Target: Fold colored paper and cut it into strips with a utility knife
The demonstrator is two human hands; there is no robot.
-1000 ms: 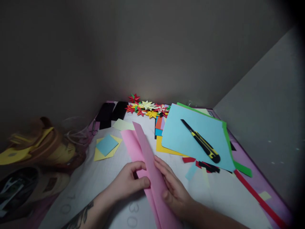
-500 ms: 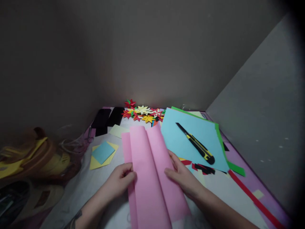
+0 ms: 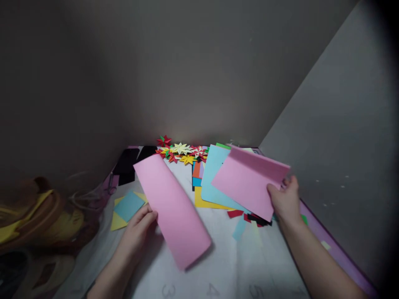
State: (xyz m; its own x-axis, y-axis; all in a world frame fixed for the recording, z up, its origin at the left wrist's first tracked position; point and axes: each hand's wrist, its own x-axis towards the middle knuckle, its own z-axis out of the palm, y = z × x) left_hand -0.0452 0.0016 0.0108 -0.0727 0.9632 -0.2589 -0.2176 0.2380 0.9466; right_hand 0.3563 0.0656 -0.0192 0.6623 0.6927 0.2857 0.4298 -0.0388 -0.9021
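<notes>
My left hand (image 3: 140, 224) pinches the left edge of a long, folded pink paper (image 3: 171, 211), which slants over the white table cover. In my right hand (image 3: 285, 197) is a second pink paper (image 3: 246, 178), creased along its upper part and held by its right end. That piece lies over or just above a light blue sheet (image 3: 215, 170) and hides much of it. Both hands are closed, thumbs on top of the paper. Left of my left hand, a small blue square (image 3: 129, 205) rests on a yellow square (image 3: 118, 218).
Folded paper stars (image 3: 181, 149) in several colours line the back by the wall. Dark flat objects (image 3: 126, 161) lie at the back left. Paper scraps (image 3: 254, 219) are scattered below the sheets. A brown and yellow item (image 3: 43, 207) stands at the left.
The pink papers, earlier together between both hands, are now apart. My right hand has moved right with one piece over the blue sheet; the cutter there no longer shows. My left holds the other.
</notes>
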